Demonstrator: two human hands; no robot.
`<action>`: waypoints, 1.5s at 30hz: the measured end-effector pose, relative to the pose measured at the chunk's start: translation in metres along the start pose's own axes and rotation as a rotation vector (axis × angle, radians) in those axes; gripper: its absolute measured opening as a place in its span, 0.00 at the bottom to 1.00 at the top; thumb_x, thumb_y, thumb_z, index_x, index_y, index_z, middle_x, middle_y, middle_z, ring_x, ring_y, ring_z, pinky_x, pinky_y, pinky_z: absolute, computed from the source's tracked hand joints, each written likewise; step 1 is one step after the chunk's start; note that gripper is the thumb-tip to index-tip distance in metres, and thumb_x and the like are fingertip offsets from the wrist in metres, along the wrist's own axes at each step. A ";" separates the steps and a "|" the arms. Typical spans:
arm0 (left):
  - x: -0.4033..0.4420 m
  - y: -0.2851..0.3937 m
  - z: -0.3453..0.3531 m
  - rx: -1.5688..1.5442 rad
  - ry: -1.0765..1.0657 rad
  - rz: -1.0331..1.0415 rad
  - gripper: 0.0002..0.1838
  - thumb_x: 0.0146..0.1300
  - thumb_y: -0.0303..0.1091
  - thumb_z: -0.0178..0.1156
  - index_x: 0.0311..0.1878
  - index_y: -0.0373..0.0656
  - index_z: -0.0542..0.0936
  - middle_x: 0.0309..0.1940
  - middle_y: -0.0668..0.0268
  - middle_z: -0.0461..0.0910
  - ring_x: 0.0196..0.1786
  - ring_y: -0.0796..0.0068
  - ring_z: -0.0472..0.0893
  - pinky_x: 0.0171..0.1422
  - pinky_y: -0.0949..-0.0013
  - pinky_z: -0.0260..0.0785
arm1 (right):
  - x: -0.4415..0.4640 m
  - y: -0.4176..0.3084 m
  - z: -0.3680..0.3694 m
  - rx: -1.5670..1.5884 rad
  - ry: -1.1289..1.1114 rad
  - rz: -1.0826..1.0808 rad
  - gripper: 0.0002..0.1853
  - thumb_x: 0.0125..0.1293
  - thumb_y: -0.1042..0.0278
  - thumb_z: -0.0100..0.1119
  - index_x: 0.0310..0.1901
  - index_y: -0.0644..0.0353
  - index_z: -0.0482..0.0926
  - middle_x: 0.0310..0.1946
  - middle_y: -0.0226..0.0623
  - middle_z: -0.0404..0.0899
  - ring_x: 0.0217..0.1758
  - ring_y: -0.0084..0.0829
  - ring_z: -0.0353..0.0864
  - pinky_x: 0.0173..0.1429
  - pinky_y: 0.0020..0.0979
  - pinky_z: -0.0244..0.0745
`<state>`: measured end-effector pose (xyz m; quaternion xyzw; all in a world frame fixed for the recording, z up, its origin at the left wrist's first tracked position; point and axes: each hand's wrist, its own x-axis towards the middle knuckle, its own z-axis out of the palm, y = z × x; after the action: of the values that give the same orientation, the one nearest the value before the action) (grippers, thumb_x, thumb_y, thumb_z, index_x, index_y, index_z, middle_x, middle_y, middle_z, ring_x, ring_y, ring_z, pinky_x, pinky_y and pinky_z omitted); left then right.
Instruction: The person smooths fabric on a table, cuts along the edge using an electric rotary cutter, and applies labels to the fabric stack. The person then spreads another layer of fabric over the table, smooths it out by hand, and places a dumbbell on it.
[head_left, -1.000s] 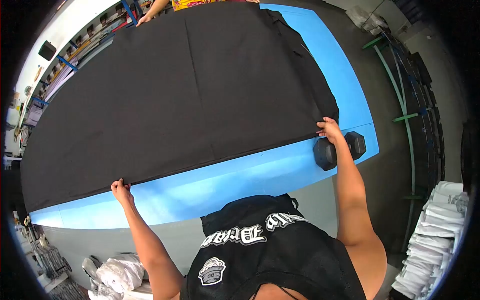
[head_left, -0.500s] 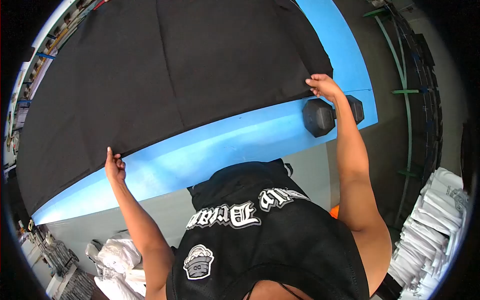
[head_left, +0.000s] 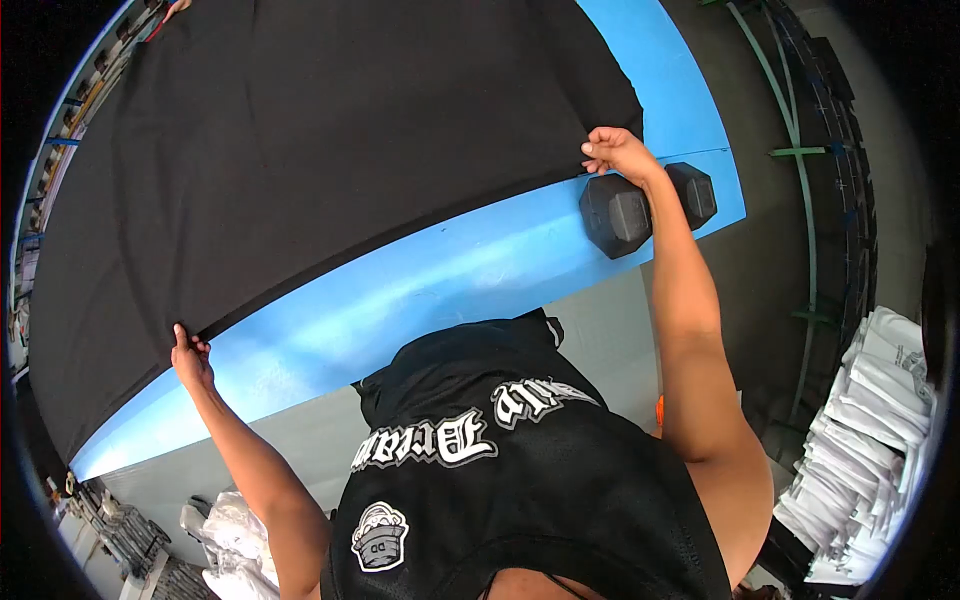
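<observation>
A large black cloth (head_left: 360, 110) covers most of the blue tabletop (head_left: 400, 285), its near edge running diagonally between my hands. At the left, my left hand (head_left: 192, 355) pinches that edge, with the forefinger pointing up along the fabric. My right hand (head_left: 615, 153) holds the cloth near its right corner, thumb and fingers drawn together. Just below my right wrist lies a black hexagonal dumbbell (head_left: 617, 215) on the blue surface, and my forearm passes over its handle.
At the top left, another person's hand (head_left: 178, 8) is by the cloth's far edge. Green metal stands (head_left: 797, 150) are on the right. Stacked white items (head_left: 860, 450) sit at the lower right, and plastic-wrapped white bundles (head_left: 238, 540) at the lower left.
The view has tilted down and shifted. My left hand has moved left along the edge, and the cloth's creases have changed. My right hand stays at the right corner.
</observation>
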<state>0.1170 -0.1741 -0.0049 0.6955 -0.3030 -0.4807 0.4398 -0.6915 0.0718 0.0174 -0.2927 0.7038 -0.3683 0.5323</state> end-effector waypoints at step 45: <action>0.001 -0.012 -0.019 0.673 0.110 0.360 0.36 0.69 0.59 0.64 0.16 0.38 0.68 0.13 0.64 0.68 0.19 0.72 0.68 0.26 0.63 0.64 | 0.030 0.016 0.144 -1.258 0.648 -0.487 0.37 0.74 0.29 0.44 0.79 0.36 0.60 0.81 0.45 0.52 0.85 0.53 0.45 0.80 0.67 0.39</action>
<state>0.1349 -0.1637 -0.0132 0.7614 -0.5369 -0.2317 0.2800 -0.5603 0.0272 -0.0350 -0.5663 0.8184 -0.0716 -0.0663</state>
